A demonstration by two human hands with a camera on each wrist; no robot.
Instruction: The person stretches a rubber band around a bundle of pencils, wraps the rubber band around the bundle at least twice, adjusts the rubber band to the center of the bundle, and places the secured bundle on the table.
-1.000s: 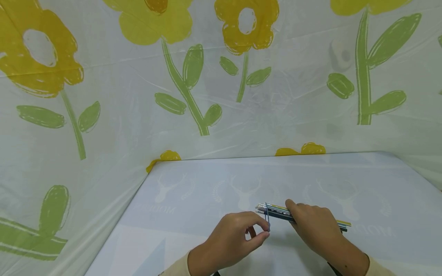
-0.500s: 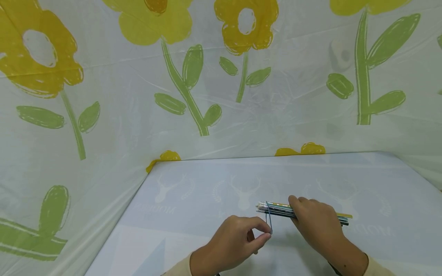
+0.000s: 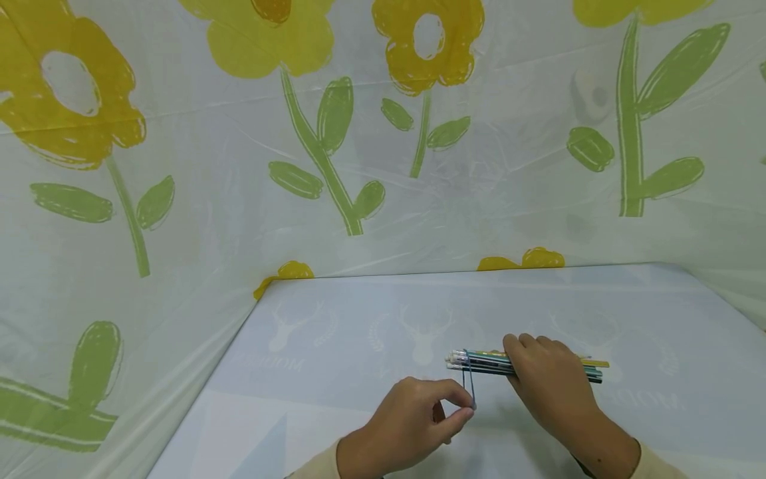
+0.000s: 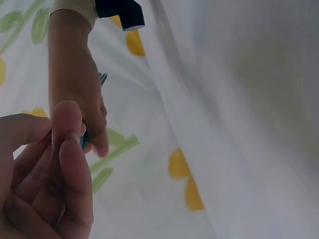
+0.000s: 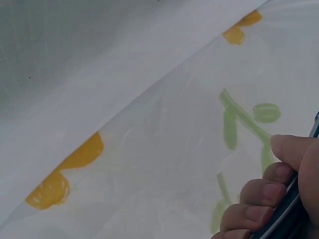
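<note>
In the head view my right hand [image 3: 550, 379] grips a bundle of pencils [image 3: 487, 362] round its middle, several thin ones in dark, teal, yellow and white. The bundle lies nearly level above the table, pale ends to the left. A blue rubber band [image 3: 471, 379] loops round it near those ends. Below, my left hand [image 3: 413, 419] pinches the band's lower end between thumb and index finger, stretching it downward. In the left wrist view the left hand [image 4: 55, 174] hides most of the band. The right wrist view shows the right hand's fingers [image 5: 259, 199] curled round the dark pencils [image 5: 286, 214].
A pale table [image 3: 335, 332] printed with deer heads spreads under both hands. Behind it and to the left hangs a white curtain [image 3: 509, 186] with yellow flowers and green stems. The table's far edge meets this curtain.
The pencil bundle has turned slightly, its right end rising to lie more level. My left hand has shifted a little right and down, and the band is stretched somewhat longer.
</note>
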